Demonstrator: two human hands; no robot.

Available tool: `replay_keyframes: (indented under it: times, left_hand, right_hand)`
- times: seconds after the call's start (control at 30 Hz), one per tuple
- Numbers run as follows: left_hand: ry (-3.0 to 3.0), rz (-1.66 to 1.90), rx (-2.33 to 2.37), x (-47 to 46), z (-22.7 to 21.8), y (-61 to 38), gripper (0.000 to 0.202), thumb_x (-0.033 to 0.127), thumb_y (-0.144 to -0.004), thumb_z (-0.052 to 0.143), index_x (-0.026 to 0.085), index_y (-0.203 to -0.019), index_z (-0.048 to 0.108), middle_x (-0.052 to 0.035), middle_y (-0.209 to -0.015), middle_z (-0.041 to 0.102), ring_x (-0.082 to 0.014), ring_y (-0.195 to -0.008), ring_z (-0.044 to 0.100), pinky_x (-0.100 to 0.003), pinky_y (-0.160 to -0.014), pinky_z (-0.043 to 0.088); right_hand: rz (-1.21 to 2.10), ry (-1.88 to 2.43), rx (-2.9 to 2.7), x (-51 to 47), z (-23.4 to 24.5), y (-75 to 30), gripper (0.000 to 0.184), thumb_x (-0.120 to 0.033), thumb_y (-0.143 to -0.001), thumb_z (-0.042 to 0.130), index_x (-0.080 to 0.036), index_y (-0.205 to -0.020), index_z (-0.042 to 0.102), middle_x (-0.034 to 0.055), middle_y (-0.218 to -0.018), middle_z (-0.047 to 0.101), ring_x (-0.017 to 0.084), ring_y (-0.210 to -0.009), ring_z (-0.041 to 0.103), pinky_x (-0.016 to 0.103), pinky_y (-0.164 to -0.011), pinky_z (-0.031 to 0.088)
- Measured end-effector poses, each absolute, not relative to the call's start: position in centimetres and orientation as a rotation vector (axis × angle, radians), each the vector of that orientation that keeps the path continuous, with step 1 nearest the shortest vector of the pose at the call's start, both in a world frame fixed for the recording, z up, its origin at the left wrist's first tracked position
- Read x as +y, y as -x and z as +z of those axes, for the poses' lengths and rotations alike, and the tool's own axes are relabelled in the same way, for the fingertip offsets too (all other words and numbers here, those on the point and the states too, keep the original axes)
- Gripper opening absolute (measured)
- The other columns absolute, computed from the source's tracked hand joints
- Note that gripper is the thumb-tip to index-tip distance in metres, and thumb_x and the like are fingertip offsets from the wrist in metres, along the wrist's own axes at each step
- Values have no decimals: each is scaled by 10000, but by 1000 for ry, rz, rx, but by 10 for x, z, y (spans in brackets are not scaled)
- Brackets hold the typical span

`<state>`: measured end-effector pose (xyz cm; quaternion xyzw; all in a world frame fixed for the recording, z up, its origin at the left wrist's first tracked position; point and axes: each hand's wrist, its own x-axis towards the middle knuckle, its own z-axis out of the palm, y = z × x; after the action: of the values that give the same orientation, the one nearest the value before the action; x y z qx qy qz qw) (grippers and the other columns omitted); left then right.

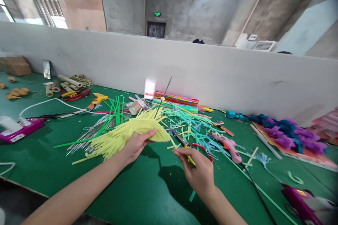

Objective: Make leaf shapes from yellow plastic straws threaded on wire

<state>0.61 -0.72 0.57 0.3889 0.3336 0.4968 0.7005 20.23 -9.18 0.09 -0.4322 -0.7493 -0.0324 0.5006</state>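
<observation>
My left hand (138,144) is closed around a folded yellow pipe-cleaner piece (145,126), its strips lying side by side in a fan. Lower right of that piece, my right hand (198,168) pinches the end of a yellow pipe cleaner (173,143) sticking out from it. Scissors (185,142) with red and yellow handles are right behind the right hand; whether the fingers touch them I cannot tell. A thin dark rod (167,88) with a pale yellow knot rises behind the yellow piece. Loose yellow pipe cleaners (111,142) lie left of it.
Green and blue pipe cleaners (182,114) lie behind my hands on the green table (148,197). A pink glue gun (232,149) lies right, a yellow one (100,98) left. Purple power strips (22,130) sit at both sides. A white partition (118,63) stands behind.
</observation>
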Motion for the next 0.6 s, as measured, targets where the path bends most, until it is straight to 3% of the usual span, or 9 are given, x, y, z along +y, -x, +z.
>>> replay_keyframes:
  times: [0.23,0.6]
  left_hand:
    - [-1074,1228,803,-12,2,-9,373,365,-688,754,174,-1002,698,-76,-1098,697,-258,-1036,632,-406,-937,478]
    - [-1532,1169,972,-22,1,-7,301,382,-754,684,197,-991,698,-52,-1070,709,-239,-1090,601,-364,-1017,402]
  right_hand:
    - [-47,1054,-1823,-92,1,-198,152,-114,-838,606,-225,-943,617,14,-820,723,144,-733,686,234,-690,519]
    - [-1,1096,-1842,-90,-5,-195,136,-133,-833,619,-217,-941,615,12,-817,719,138,-723,681,221,-680,509]
